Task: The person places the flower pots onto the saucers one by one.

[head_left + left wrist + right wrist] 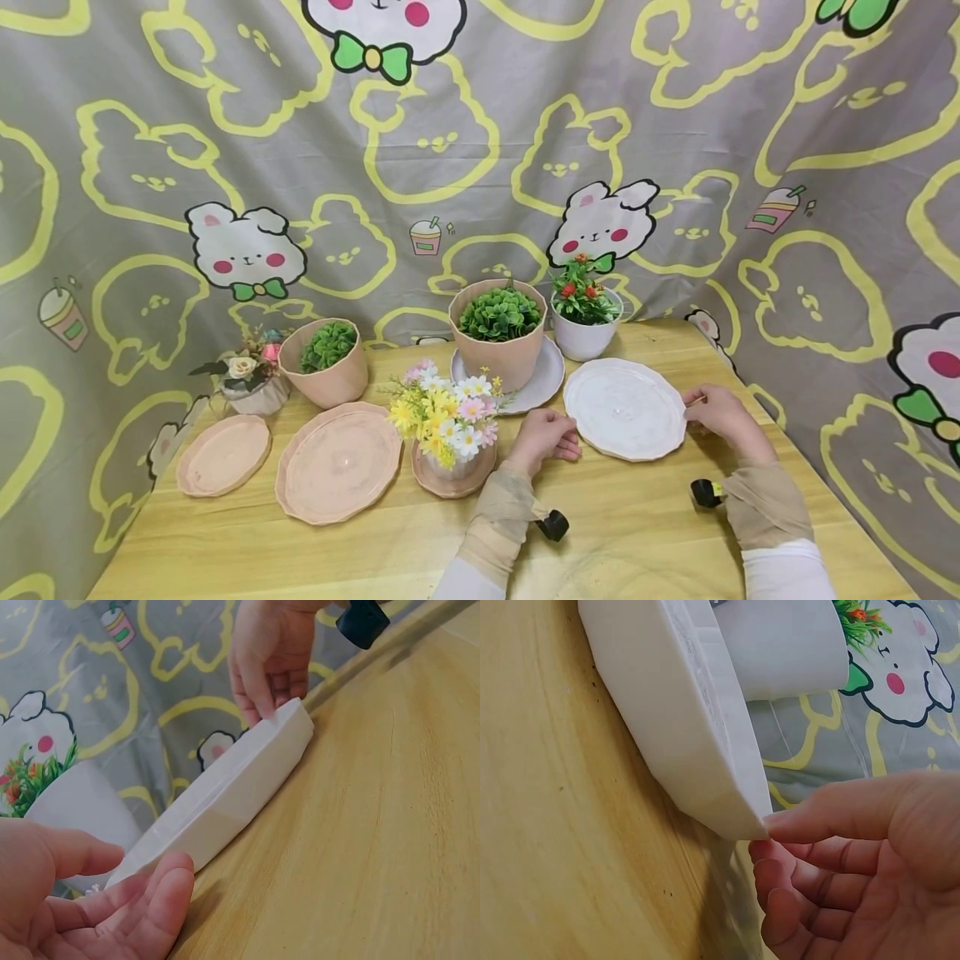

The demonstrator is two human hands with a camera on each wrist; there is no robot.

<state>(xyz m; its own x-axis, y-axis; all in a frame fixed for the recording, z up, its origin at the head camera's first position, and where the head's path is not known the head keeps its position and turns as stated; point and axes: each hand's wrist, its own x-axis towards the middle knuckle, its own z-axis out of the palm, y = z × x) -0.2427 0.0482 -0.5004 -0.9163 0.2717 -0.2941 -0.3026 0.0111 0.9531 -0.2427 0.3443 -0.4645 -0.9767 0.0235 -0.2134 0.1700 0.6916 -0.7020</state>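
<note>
A round white plant saucer [625, 408] lies at the right of the wooden table, a hand at either side. My right hand [722, 417] pinches its right rim between thumb and fingers [784, 862]. By the left rim is my left hand [543, 437], its thumb and loosely bent fingers [169, 889] apart from each other; whether they touch the rim I cannot tell. Behind the saucer stands a white pot [585, 333] of red flowers. To its left, a large pink pot [498, 358] with a green plant sits on another white saucer [553, 379].
Left of my left hand, a pot of daisies [450, 417] stands on a small pink saucer [480, 479]. Further left are a large pink saucer [337, 467], a smaller one [223, 457], a tilted pink pot [330, 379] and a white flower pot [255, 396]. A patterned curtain [480, 167] hangs behind.
</note>
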